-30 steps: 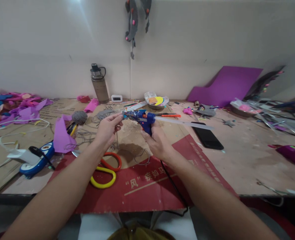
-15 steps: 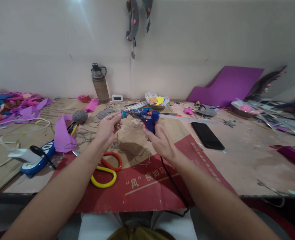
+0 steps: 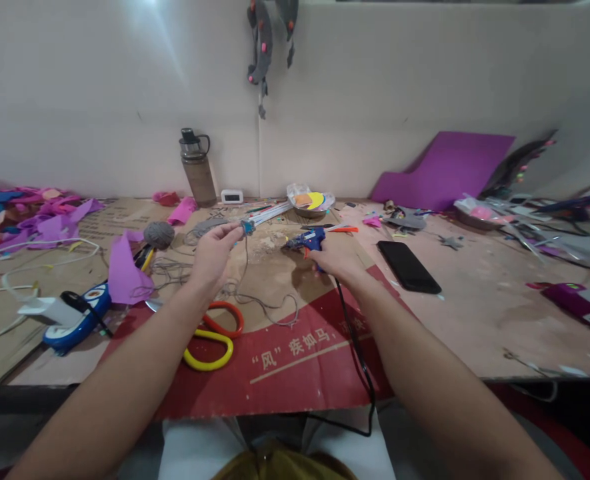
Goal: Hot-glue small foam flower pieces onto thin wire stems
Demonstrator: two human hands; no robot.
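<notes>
My left hand (image 3: pixel 217 250) pinches a small blue piece (image 3: pixel 247 227) between thumb and fingertips, held above the cardboard. A grey yarn strand (image 3: pixel 245 263) hangs down from that piece. To its right, my right hand (image 3: pixel 335 257) is wrapped around a blue hot glue gun (image 3: pixel 309 241), whose nozzle points left and slightly down, apart from the blue piece. The gun's black cord (image 3: pixel 357 347) runs down over the table edge. Below my left wrist lie scissors with one red and one yellow handle (image 3: pixel 209 363); their blades are mostly hidden by my forearm.
A red-and-brown cardboard sheet (image 3: pixel 295 393) covers the middle of the table. A grey yarn ball (image 3: pixel 159 235), a water bottle (image 3: pixel 198 177) and a blue power strip (image 3: pixel 77 330) stand left. On the right lie a black phone (image 3: pixel 409 267) and a purple sheet (image 3: pixel 439 173).
The glue gun in my right hand has moved right and down, away from the blue piece, its nozzle now lower. My left hand has stayed nearly in place, still pinching the piece.
</notes>
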